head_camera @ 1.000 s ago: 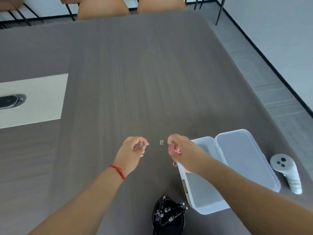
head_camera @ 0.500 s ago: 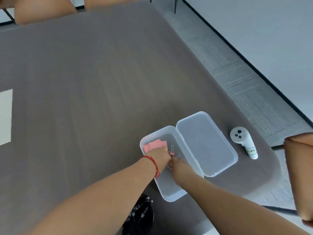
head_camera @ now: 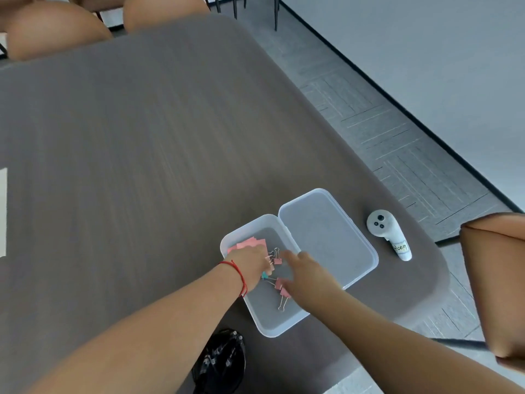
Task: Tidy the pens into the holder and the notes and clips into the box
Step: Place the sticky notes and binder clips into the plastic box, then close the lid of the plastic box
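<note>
A clear plastic box (head_camera: 267, 325) sits near the table's right front with its hinged lid (head_camera: 326, 237) lying open to the right. Inside lie pink notes (head_camera: 251, 243), two pink binder clips (head_camera: 277, 261) (head_camera: 282, 288) and a teal clip (head_camera: 264, 275). My left hand (head_camera: 250, 265), with a red string at the wrist, hovers over the box's left side, fingers loosely bent and gripping nothing I can see. My right hand (head_camera: 308, 275) is over the box's middle with its fingers spread. The black pen holder (head_camera: 221, 362) with dark pens stands at the near edge, below the box.
A white handheld controller (head_camera: 387, 231) lies right of the lid, near the table's rounded right edge. Tan chair backs (head_camera: 56, 29) stand at the far side and another chair (head_camera: 497, 280) at the right. A pale panel (head_camera: 2, 211) shows at the left edge.
Both hands carried clips from the bare table to the box and now hang over it with the clips lying inside. The view has swung right.
</note>
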